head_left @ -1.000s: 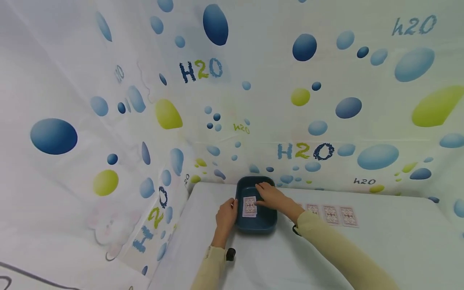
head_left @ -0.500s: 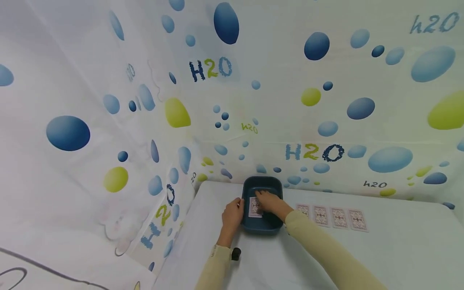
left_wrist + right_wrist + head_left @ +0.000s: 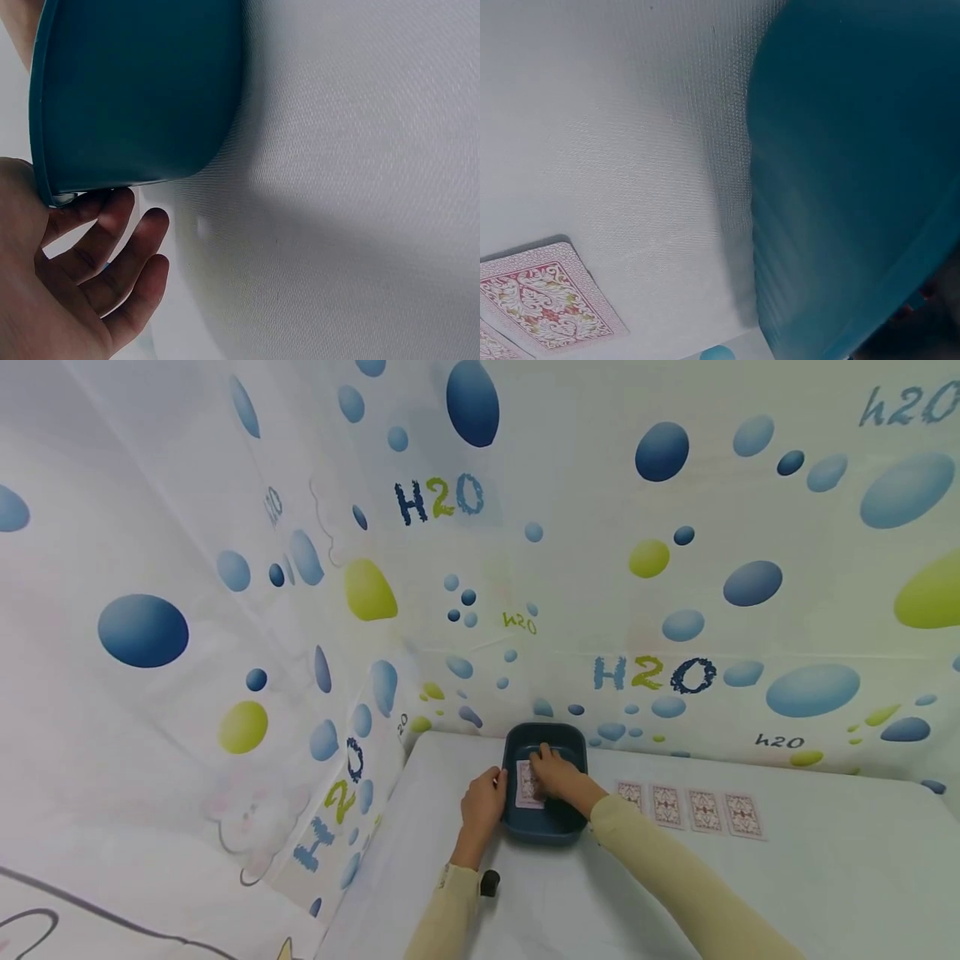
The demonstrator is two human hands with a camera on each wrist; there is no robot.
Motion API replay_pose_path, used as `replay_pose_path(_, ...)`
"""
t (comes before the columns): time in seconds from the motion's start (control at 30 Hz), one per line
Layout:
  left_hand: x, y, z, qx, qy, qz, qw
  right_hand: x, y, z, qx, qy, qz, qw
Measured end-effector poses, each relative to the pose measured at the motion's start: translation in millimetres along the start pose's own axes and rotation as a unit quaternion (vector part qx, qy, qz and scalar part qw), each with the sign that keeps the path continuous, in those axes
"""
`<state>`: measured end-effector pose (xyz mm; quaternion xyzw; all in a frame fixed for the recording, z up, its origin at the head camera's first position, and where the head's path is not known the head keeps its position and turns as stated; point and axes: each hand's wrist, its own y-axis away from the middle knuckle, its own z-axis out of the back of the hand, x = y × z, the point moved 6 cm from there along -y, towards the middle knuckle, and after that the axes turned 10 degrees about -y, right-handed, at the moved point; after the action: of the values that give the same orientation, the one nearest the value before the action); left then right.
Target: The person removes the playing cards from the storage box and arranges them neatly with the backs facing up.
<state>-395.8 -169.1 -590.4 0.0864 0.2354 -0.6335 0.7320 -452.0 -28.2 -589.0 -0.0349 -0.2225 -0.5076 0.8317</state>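
A dark teal plastic basin [image 3: 545, 837] stands on the white-covered table near the wall. Red-patterned playing cards [image 3: 524, 787] lie face down inside it. My left hand [image 3: 482, 808] holds the basin's left rim, its fingers bent along the outside wall in the left wrist view. Reaching over the right rim, my right hand [image 3: 558, 777] has its bent fingers and thumb on the right side of the cards, pinching at the top one. The basin wall hides most of that hand in the right wrist view.
To the basin's right, several face-down cards [image 3: 705, 811] lie in a row on the white tablecloth [image 3: 832, 860]. A wall sheet [image 3: 555, 568] printed with blue and green drops rises right behind the basin.
My right hand has moved from stretched fingers above the cards to bent fingers down on them. The upper card has shifted slightly toward the far side. My left hand stays on the rim.
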Motion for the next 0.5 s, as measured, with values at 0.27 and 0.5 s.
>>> replay_pose_path(0.27, -1.1, 0.7, -0.1, -0.002, -0.003, 0.001, 1.0000, -5, 5.2, 4, -0.047, -0.048, 0.026, 0.9974)
replay_pose_path(0.5, -0.8, 1.6, 0.2, -0.004, 0.000, 0.008, 1.0000, -12, 9.4, 16, -0.078, -0.188, 0.051, 0.9778)
